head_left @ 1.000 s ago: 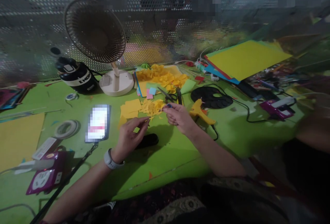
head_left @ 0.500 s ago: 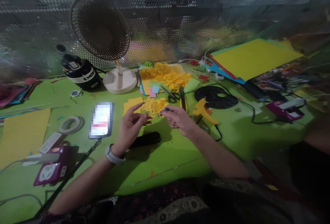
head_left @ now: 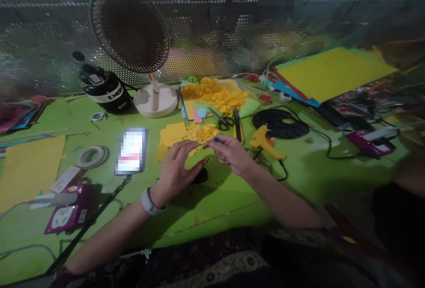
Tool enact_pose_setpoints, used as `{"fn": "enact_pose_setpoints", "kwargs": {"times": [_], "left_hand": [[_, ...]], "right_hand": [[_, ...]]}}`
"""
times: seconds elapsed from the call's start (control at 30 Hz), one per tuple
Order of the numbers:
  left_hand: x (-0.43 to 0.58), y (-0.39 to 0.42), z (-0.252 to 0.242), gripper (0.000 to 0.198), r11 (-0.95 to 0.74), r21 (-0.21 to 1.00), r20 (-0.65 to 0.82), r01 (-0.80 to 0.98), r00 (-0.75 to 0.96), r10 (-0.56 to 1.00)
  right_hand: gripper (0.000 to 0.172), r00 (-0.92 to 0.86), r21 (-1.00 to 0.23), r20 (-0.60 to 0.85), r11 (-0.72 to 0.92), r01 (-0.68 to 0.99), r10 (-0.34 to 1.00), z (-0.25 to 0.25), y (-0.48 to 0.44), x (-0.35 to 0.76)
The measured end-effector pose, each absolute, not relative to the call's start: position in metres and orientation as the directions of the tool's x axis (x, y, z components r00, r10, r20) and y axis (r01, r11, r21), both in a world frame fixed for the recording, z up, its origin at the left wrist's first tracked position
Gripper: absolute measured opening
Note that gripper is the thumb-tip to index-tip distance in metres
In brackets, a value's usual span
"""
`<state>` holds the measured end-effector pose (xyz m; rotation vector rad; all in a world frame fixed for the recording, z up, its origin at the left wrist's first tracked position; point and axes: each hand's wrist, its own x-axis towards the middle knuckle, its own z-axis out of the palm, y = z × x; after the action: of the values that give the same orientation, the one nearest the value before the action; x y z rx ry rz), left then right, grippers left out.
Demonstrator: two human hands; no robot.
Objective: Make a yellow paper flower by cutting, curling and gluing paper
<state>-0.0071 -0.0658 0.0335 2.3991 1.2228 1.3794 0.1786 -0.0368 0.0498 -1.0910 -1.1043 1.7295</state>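
My right hand (head_left: 230, 153) is closed in a pinch on a small blue thing (head_left: 216, 139), too small to make out. My left hand (head_left: 177, 164) is just left of it, thumb and fingers apart, fingertips close to the pinch; I see nothing held in it. Behind both hands lie yellow paper scraps (head_left: 201, 132) and square yellow paper pieces (head_left: 175, 132). Under my left hand a black elongated object (head_left: 201, 175) is mostly hidden. Black-handled scissors (head_left: 226, 123) and a yellow cutter (head_left: 237, 128) rest beyond my right hand.
A yellow glue gun (head_left: 265, 143) and black palette-shaped tray (head_left: 280, 123) lie right. Yellow paper petals (head_left: 215, 93) are piled at the back, near a fan (head_left: 156, 101). Left are a phone (head_left: 131, 151), tape roll (head_left: 92, 157) and purple power strip (head_left: 68, 210).
My left hand has tilted and moved toward my right hand, its fingers now reaching over the scraps and covering more of the black object. My right hand keeps its pinch.
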Motion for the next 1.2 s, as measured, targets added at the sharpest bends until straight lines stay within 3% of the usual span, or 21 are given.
{"fn": "enact_pose_setpoints", "kwargs": {"times": [0.13, 0.33, 0.5, 0.7, 0.97, 1.2], "left_hand": [[-0.0088, -0.0617, 0.0304, 0.011, -0.681, 0.508, 0.641, 0.528, 0.295, 0.708], [-0.009, -0.0639, 0.0295, 0.03, -0.554, 0.644, 0.577, 0.528, 0.141, 0.804], [-0.006, -0.0652, 0.0301, 0.024, -0.492, 0.761, 0.484, 0.422, 0.136, 0.864], [-0.0035, -0.0667, 0.0302, 0.017, -0.556, 0.664, 0.559, 0.501, 0.161, 0.813], [-0.0061, -0.0649, 0.0251, 0.016, -0.597, 0.577, 0.602, 0.557, 0.203, 0.772], [-0.0077, -0.0673, 0.0253, 0.027, -0.583, 0.625, 0.551, 0.519, 0.237, 0.801]], "right_hand": [[0.032, -0.365, -0.937, -0.264, -0.327, -0.123, 0.893, 0.0497, -0.039, 0.1754], [0.032, -0.358, -0.944, -0.268, -0.318, -0.088, 0.895, 0.0513, -0.0402, 0.1739], [0.03, -0.334, -0.97, -0.219, -0.243, -0.032, 0.917, 0.0479, -0.0403, 0.1752], [0.032, -0.324, -0.989, -0.146, -0.128, 0.079, 0.935, 0.0482, -0.0399, 0.1758], [0.032, -0.382, -0.985, -0.17, -0.144, 0.096, 0.908, 0.0492, -0.041, 0.1741], [0.033, -0.38, -0.981, -0.191, -0.189, 0.042, 0.905, 0.0486, -0.0392, 0.1748]]}}
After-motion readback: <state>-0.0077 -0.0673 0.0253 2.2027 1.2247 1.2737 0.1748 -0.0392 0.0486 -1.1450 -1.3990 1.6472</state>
